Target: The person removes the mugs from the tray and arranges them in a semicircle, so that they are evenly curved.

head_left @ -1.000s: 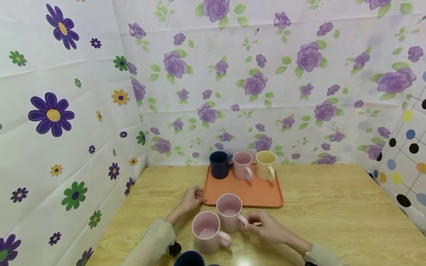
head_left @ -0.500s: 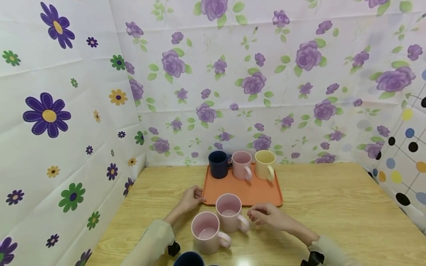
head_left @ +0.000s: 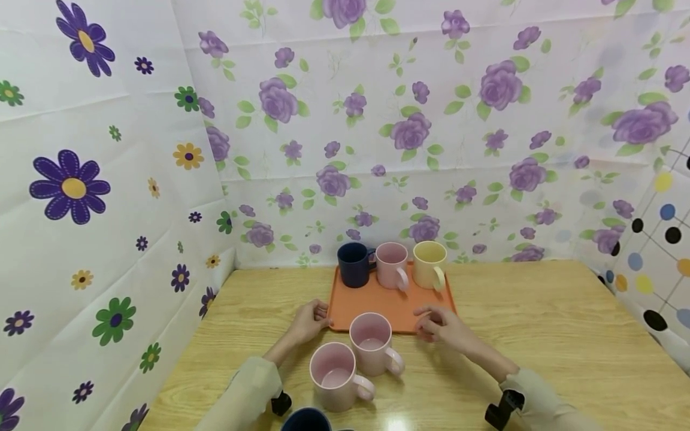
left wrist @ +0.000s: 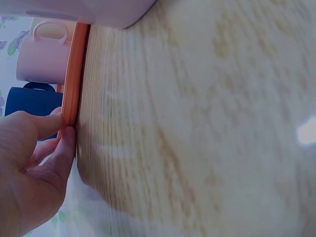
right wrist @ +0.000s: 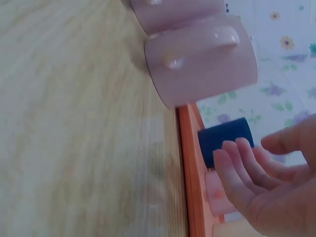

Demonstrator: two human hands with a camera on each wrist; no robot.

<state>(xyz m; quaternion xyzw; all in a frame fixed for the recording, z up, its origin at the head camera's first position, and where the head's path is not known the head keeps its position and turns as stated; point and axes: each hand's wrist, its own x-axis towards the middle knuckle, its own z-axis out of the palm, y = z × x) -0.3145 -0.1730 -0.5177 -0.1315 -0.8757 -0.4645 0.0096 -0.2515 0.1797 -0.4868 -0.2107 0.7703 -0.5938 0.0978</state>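
An orange tray lies near the back of the table and bears a navy mug, a pink mug and a yellow mug in a row. My left hand pinches the tray's near left corner; the left wrist view shows the thumb and index finger at the rim. Over the tray's near right corner hovers my right hand, its fingers loosely bent and holding nothing. Two larger-looking pink mugs stand before the tray, the farther one close to its front edge and the nearer one to its left.
Another navy mug is cut off by the bottom of the head view. The wooden table meets a flowered cloth wall at the back, with another patterned cloth at the left.
My right hand has let go of the farther pink mug's handle and moved up and right to the tray's near right corner. The left hand stays on the tray.
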